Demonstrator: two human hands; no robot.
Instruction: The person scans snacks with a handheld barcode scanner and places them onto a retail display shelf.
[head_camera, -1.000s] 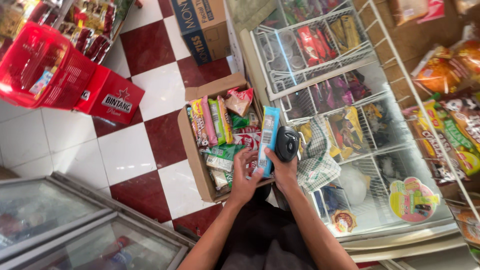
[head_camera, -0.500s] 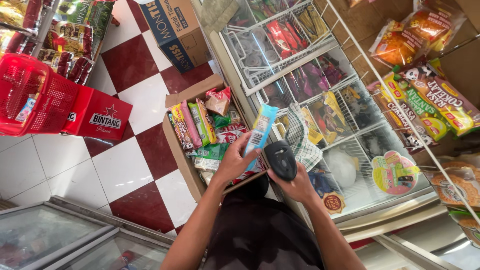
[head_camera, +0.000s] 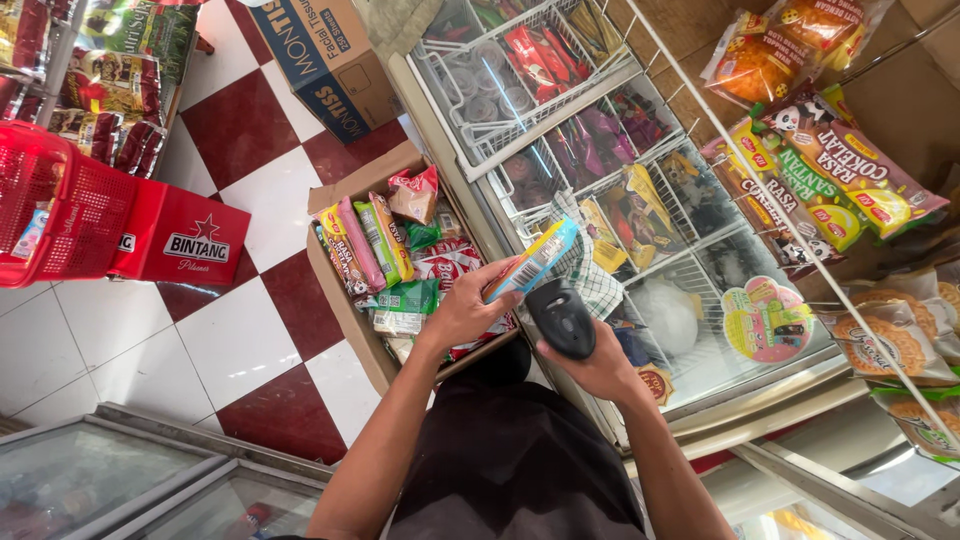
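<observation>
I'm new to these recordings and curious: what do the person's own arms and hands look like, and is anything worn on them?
Both arms are bare from the hands to where they leave the picture: no sleeves show on the forearms. The left hand and the right hand wear no gloves, and no rings, watch or bracelet can be made out. Between the arms, dark clothing covers the person's body.

Slim blue packet, tilted, just above a black handheld scanner, both held aloft.
</observation>
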